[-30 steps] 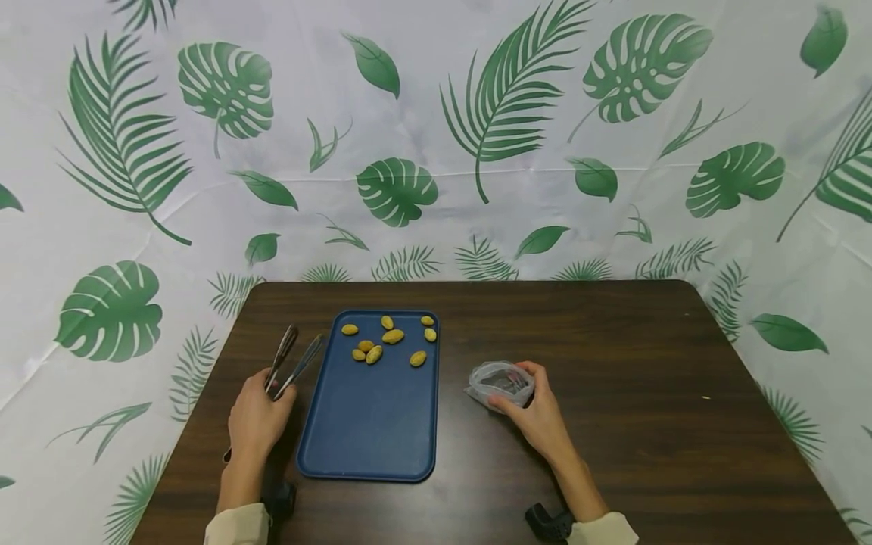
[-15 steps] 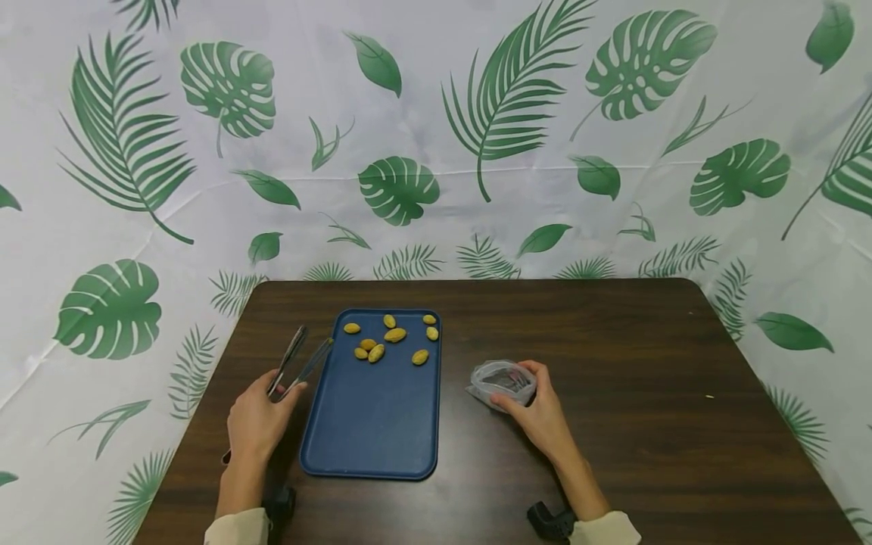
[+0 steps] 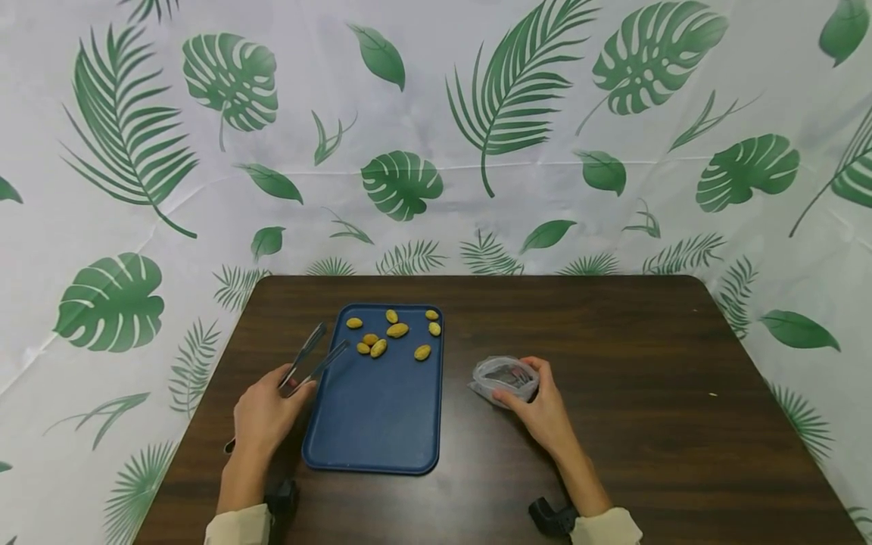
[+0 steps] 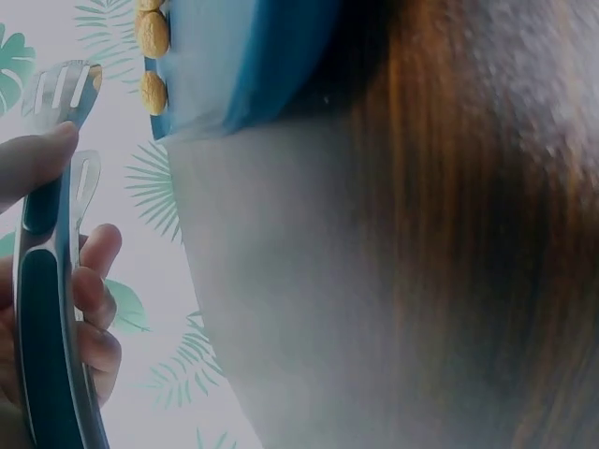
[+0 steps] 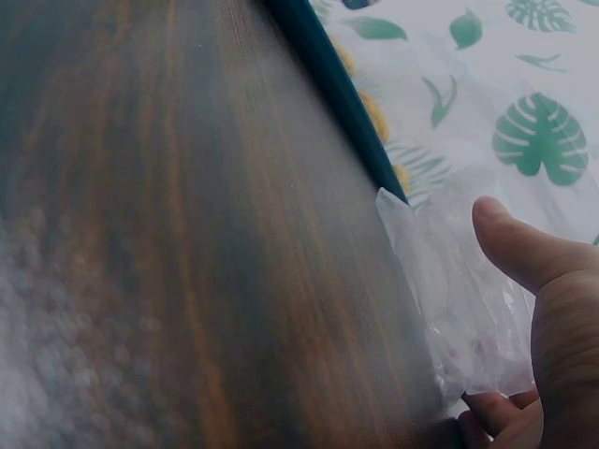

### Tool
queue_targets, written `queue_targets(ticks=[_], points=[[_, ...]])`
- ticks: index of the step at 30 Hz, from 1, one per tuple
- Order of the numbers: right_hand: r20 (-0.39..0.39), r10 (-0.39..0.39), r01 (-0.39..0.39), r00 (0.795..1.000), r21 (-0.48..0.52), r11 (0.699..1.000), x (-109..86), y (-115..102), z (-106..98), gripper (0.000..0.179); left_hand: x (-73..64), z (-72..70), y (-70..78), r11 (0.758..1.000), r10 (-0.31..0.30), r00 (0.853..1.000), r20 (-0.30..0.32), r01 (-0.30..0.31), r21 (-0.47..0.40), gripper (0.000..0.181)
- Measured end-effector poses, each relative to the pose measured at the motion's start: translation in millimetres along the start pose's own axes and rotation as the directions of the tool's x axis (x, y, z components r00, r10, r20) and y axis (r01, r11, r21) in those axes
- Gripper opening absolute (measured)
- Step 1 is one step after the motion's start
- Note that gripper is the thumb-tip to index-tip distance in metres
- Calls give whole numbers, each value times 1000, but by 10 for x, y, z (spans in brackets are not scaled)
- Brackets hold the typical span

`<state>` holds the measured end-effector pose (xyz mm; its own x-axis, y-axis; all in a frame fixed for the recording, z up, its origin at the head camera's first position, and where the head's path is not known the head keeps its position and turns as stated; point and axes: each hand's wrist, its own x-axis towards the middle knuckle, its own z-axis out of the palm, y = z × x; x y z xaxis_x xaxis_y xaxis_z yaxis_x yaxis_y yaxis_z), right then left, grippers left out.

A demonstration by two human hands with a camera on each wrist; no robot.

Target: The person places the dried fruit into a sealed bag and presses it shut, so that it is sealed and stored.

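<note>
In the head view my left hand (image 3: 262,416) grips metal tongs (image 3: 308,350), their arms spread apart. One tip reaches over the left edge of the blue tray (image 3: 375,424); nothing is between the tips. The left wrist view shows dark grip panels on the tongs (image 4: 42,346) and a slotted end. Several small yellow oval pieces (image 3: 397,330) lie on the tray's far half; their kind is unclear. Right of the tray, my right hand (image 3: 545,416) holds a clear plastic bag (image 3: 485,384) by its side, mouth open upward. Its contents are hard to make out.
The dark wooden table (image 3: 613,341) carries everything. A tiny pale scrap (image 3: 713,394) lies on its right side. Behind the far edge hangs a white cloth with green leaf prints (image 3: 402,185). Each wrist wears a black device (image 3: 550,518).
My left hand has moved the tongs rightward, bringing one tip from beside the tray to over its left edge. My right hand keeps hold of the bag. The view has shifted slightly.
</note>
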<state>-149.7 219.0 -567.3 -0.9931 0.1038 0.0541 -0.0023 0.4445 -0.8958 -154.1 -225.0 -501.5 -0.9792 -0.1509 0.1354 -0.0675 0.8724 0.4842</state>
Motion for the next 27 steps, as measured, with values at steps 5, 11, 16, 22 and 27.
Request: queue_targets(ticks=[5, 11, 16, 22, 27], points=[[15, -5, 5, 1000, -8, 1000, 3, -6, -16, 79, 14, 17, 41, 1000, 12, 1000, 14, -12, -2, 48], [21, -10, 10, 1000, -7, 1000, 7, -16, -20, 77, 44, 46, 78, 999, 52, 998, 19, -52, 1, 47], [17, -2, 2, 1000, 3, 1000, -1, -20, -25, 77, 75, 73, 97, 997, 80, 996, 30, -81, 9, 48], [12, -4, 4, 1000, -2, 1000, 3, -11, -23, 77, 94, 93, 111, 995, 88, 995, 52, -90, 36, 49], [15, 7, -7, 1000, 2, 1000, 12, -13, -22, 78, 89, 108, 111, 995, 84, 994, 65, -87, 53, 48]])
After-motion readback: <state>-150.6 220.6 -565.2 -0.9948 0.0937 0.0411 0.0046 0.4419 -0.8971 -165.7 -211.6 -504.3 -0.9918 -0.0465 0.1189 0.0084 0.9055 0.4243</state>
